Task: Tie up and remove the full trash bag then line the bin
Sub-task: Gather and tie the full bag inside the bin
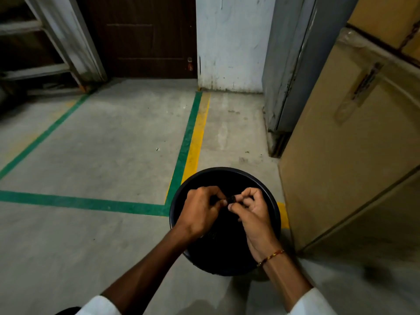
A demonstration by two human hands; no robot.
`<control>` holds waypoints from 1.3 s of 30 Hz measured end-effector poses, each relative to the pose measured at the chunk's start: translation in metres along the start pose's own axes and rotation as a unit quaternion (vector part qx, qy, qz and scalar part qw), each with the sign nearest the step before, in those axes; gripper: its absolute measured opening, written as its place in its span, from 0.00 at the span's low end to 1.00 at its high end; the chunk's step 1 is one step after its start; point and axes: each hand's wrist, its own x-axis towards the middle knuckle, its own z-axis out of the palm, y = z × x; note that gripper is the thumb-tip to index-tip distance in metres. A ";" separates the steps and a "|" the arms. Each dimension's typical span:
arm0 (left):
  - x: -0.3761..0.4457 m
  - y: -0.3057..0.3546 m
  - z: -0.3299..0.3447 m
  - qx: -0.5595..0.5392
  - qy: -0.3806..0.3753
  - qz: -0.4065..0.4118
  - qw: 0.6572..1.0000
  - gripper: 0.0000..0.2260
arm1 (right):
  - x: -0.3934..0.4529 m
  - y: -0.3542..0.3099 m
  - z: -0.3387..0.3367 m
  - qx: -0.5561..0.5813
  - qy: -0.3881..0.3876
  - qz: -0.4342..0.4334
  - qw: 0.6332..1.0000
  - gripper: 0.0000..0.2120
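Observation:
A round black bin (223,172) stands on the concrete floor just below me. Its inside is dark, and I cannot tell whether a bag lies in it. Above the bin's mouth my left hand (200,212) and my right hand (254,210) meet. Both pinch a small black piece of bag plastic (231,198) between fingertips and thumbs. The fingers of both hands are curled round it. A thread bracelet circles my right wrist.
A tan cardboard-coloured cabinet (354,142) stands close on the bin's right. Green and yellow floor lines (191,142) run past the bin's left. A dark wooden door (141,37) and a white wall (229,42) lie ahead, and a grey door frame (286,71) stands at right.

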 end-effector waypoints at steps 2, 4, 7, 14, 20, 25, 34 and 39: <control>0.001 -0.001 -0.002 -0.002 -0.017 -0.012 1.000 0.03 | -0.001 -0.003 -0.001 -0.015 -0.031 0.004 0.999 0.15; 0.001 -0.003 -0.003 0.005 -0.033 -0.018 0.999 0.04 | 0.000 -0.006 -0.005 -0.059 -0.066 0.002 0.996 0.13; 0.000 -0.003 -0.001 0.016 -0.045 -0.016 0.999 0.05 | 0.002 -0.008 -0.009 -0.090 -0.096 0.009 0.991 0.11; -0.005 -0.005 0.001 -0.040 -0.006 -0.007 0.999 0.04 | -0.003 -0.002 0.001 0.038 0.007 0.049 0.998 0.16; -0.009 -0.005 -0.005 -0.042 -0.007 -0.004 0.999 0.01 | -0.003 -0.008 -0.001 0.013 -0.004 0.093 0.996 0.13; -0.010 -0.004 -0.003 -0.004 -0.024 0.029 0.999 0.04 | -0.003 -0.018 -0.009 -0.121 -0.087 0.070 0.986 0.13; -0.006 -0.005 0.000 0.019 0.029 -0.002 0.999 0.06 | -0.005 -0.010 -0.015 0.015 -0.069 0.103 0.992 0.21; -0.012 -0.004 0.001 0.050 0.006 0.043 0.998 0.06 | -0.002 -0.008 -0.011 0.015 -0.008 0.125 0.992 0.21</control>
